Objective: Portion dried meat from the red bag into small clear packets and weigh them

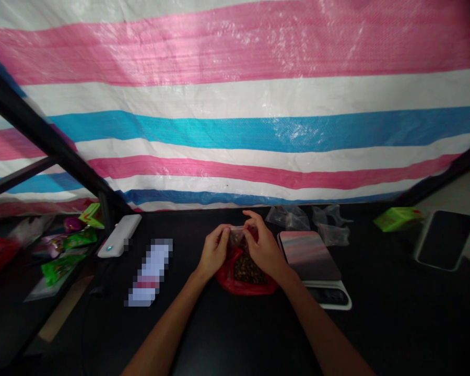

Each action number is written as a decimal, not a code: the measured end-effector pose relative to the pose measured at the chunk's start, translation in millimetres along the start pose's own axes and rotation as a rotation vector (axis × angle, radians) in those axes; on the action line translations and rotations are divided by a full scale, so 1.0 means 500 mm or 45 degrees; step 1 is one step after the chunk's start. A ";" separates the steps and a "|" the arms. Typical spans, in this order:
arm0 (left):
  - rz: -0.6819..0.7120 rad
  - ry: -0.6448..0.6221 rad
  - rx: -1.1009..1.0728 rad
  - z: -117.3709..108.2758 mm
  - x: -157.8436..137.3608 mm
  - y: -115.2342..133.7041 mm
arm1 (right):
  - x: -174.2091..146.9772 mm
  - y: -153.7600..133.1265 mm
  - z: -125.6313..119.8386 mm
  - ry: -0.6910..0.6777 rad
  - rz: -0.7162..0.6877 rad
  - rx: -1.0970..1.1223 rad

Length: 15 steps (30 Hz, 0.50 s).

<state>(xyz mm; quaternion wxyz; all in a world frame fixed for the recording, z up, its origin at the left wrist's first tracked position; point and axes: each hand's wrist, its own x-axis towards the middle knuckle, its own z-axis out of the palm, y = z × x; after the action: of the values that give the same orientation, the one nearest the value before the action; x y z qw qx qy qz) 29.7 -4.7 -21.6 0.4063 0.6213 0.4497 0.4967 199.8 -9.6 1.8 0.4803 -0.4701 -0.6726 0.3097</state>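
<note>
A small clear plastic bag (237, 237) is stretched between my two hands at the table's middle. My left hand (214, 251) pinches its left edge between thumb and fingers. With the thumb against the fingers, my right hand (265, 249) grips the right edge, one finger sticking out above. Beneath them sits a red plastic bag (235, 287), spread open around a heap of small dark brown pieces (248, 269). Whether the clear bag holds anything is hard to make out. Just right of my right hand lies a flat scale (311, 256) with a shiny plate.
Several crumpled clear bags (331, 224) lie behind the scale. At right stand a green box (399, 218) and a phone-like device (444, 240). A white power bank (120, 236) and a pixelated strip (151, 271) are on the left. Past a black frame post lie green packets (60, 267).
</note>
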 end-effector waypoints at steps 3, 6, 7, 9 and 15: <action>-0.014 -0.029 -0.027 -0.001 0.001 0.001 | 0.000 -0.005 0.003 0.008 -0.015 0.000; -0.029 -0.037 -0.036 0.000 -0.001 0.000 | 0.000 -0.013 0.004 0.019 -0.026 0.042; -0.031 -0.040 -0.039 0.000 -0.002 -0.001 | 0.000 -0.015 0.004 0.023 -0.027 0.064; -0.024 -0.048 -0.036 0.001 -0.003 -0.001 | 0.001 -0.017 0.004 0.035 -0.028 0.111; -0.002 -0.054 -0.038 0.004 -0.002 0.004 | 0.002 -0.011 0.003 0.035 -0.003 0.164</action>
<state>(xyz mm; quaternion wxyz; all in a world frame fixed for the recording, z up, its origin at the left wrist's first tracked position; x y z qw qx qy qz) 31.8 -6.5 -20.3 0.4253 0.6253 0.4341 0.4896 196.3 -10.5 6.2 0.5192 -0.4417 -0.6451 0.3453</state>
